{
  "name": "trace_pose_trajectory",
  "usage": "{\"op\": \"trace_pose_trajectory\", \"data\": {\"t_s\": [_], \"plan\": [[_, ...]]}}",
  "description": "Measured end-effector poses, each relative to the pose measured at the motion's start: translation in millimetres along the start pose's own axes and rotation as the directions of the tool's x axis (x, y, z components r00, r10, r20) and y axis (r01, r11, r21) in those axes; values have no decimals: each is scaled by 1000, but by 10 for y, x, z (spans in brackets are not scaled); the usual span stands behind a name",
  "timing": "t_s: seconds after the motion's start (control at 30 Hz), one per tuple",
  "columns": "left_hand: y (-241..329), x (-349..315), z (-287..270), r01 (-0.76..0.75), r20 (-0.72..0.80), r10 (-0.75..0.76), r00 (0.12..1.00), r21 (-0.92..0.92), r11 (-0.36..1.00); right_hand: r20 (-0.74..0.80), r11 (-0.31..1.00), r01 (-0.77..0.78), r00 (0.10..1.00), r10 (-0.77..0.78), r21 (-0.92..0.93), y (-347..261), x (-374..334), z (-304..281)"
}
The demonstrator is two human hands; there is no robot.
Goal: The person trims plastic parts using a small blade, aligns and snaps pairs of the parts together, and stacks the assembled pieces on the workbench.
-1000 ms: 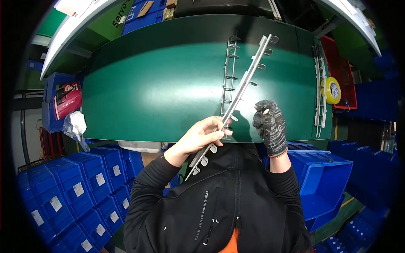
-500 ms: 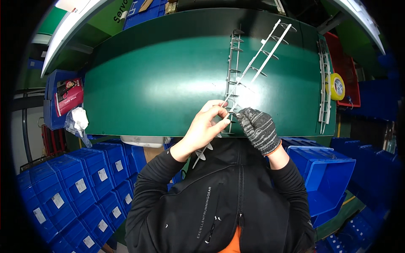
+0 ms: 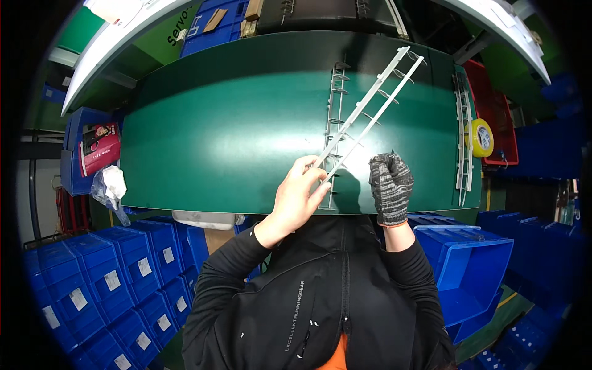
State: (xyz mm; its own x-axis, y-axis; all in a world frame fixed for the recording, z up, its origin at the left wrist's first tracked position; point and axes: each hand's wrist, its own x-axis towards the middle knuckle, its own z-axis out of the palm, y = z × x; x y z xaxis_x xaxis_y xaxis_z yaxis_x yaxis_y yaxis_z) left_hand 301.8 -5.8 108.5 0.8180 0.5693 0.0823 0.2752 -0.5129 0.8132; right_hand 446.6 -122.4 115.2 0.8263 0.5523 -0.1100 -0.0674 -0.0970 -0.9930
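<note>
My bare left hand point(image 3: 297, 192) pinches the near end of a pale ladder-like metal strip point(image 3: 362, 103), two thin rails joined by curved crosspieces. Its far end slants up to the right above the green table. Beneath it, a similar ladder-like strip point(image 3: 336, 121) lies lengthwise away from me, partly covered by the held one. My right hand point(image 3: 392, 190), in a grey-black striped knit glove, is closed in a fist to the right of the held strip and apart from it. Whatever its fingers may hold is hidden.
More ladder-like strips point(image 3: 460, 135) lie along the green table's point(image 3: 222, 135) right edge, beside a yellow tape roll point(image 3: 483, 138) and a red bin point(image 3: 501, 123). Blue crates point(image 3: 472, 271) stand below right, with stacked blue boxes point(image 3: 105, 265) below left. A pink packet point(image 3: 100, 148) sits at the left.
My right hand has drawn away from the strip to the right. The held strip has shifted, its near end now at my left fingers instead of reaching past them toward me.
</note>
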Motion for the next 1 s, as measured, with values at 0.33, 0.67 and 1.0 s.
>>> {"op": "trace_pose_trajectory", "data": {"t_s": [0.33,0.67,1.0], "plan": [[-62,10,-185,-33,-68,10,998,-340,940,91,931,-188,982,168,313,-68,145,74],[-250,-30,-132,262,173,-198,965,-714,649,492,371,837,539,-684,-401,11,35,218],[-228,7,54,239,104,-264,959,-799,552,430,753,492,850,-305,-437,79,-137,319]]}}
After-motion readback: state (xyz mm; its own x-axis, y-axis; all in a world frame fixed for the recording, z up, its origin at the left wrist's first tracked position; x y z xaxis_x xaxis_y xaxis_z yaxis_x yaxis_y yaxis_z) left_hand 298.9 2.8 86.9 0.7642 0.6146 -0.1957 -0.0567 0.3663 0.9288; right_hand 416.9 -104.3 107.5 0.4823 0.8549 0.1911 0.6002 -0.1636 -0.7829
